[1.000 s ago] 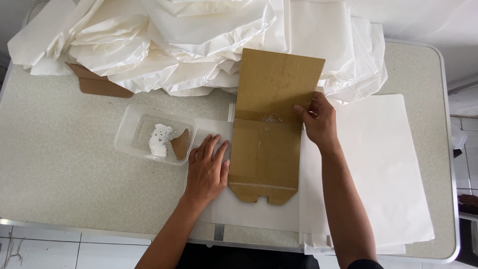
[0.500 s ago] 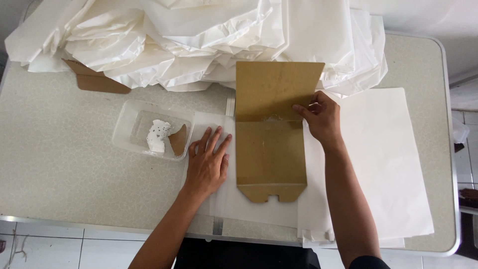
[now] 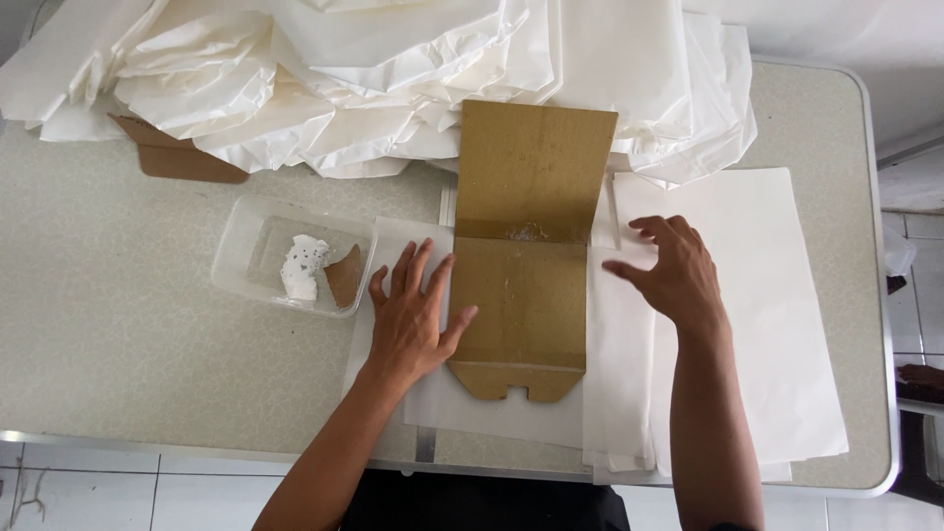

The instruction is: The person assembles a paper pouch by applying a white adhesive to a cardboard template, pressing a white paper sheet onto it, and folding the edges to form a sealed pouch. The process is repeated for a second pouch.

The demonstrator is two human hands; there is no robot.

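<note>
Lying flat between the two hands, the brown cardboard piece looks light and stiff, creased once across its middle, with a notched tab at the edge nearest the person. It rests on a white paper sheet that looks thin, limp and easily wrinkled, so the card probably slides on it unless pinned. The sensible places to grip the card seem to be its long side edges or the far flap beyond the crease; the sheet would best be lifted by a corner or edge.

The left hand lies palm down with fingers spread wide, pressing the sheet just beside the card's left edge, thumb touching that edge. The right hand is open too, fingers loosely spread, holding nothing, resting on or just above the stack of white sheets just right of the card.

Counted: one creased card between the hands; a second brown card piece well beyond the left hand, partly under a heap of crumpled white paper; one clear plastic tray just left of the left hand, holding one white lump and one small brown scrap. How many sheets the stack holds cannot be told
</note>
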